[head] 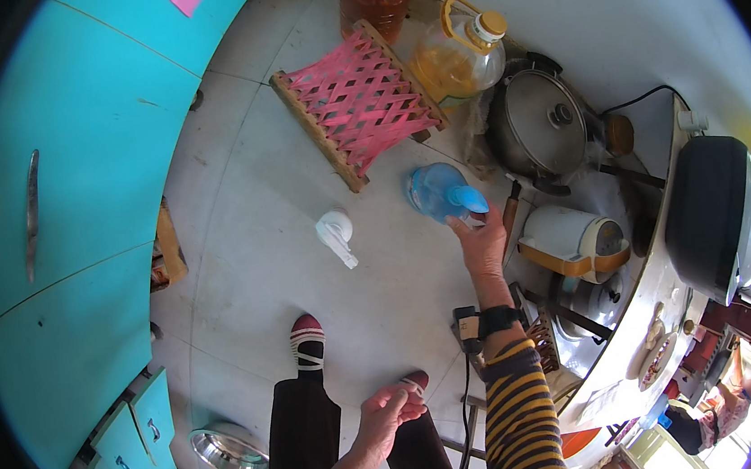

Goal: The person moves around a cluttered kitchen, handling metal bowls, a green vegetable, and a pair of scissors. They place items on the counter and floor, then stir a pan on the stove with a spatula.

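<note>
A translucent blue plastic bottle (437, 186) with a pointed blue cap stands on the tiled floor, just beyond my right hand (483, 241). The fingers and thumb of that hand are at the bottle's near side, by the cap; whether they grip it is unclear. Over my right knee is my left hand (393, 412), fingers curled together, with no object visible in it. To the left of the blue bottle, a white container with a long spout or handle (336, 231) rests on the floor.
A wooden stool with pink woven straps (366, 100) and large oil jugs (457, 57) are ahead. A lidded pot (544, 123) and a white appliance (569, 236) stand at right below a table (634, 318). Turquoise cabinets (83, 161) line the left; a metal basin (230, 452) is lower left. Another person appears far right.
</note>
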The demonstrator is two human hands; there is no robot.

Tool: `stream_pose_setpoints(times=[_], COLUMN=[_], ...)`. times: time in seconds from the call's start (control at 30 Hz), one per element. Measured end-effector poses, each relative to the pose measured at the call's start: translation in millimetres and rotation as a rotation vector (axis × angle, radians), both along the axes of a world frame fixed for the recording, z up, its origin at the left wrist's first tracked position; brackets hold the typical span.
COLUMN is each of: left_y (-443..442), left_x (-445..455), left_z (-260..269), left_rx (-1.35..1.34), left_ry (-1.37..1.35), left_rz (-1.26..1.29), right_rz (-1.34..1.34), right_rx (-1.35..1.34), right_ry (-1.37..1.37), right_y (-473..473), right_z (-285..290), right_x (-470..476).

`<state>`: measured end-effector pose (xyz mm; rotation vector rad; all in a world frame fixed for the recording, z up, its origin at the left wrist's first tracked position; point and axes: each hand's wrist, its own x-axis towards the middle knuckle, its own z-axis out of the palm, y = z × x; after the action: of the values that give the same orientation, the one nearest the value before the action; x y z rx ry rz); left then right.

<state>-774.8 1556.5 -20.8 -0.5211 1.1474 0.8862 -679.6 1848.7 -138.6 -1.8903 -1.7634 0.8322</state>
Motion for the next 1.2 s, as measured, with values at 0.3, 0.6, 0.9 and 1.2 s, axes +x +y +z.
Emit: stream_pose_setpoints(times=[0.3,0.6,0.9,1.2], left_y=[-5,-4,-1,1], left_x=[0,-1,1,-3], left_z=[0,3,4,1], left_rx=[0.0,0.018,0.022,0.001], left_ry=[-0.009,-0.005,-0.002,0.114], left_rz=[0.002,0.009,-0.018,0.074], right_rz=[-0.186,-0.416,-0.529,-0.495], right_rx=[0.203,0.152,0.189,-0.223], right_ry=[-0.024,0.242,0.079,0.363], right_y=[9,-28,-12,-83], right_z=[-30,-28,-46,-19], right_x=[-44,17,72,38])
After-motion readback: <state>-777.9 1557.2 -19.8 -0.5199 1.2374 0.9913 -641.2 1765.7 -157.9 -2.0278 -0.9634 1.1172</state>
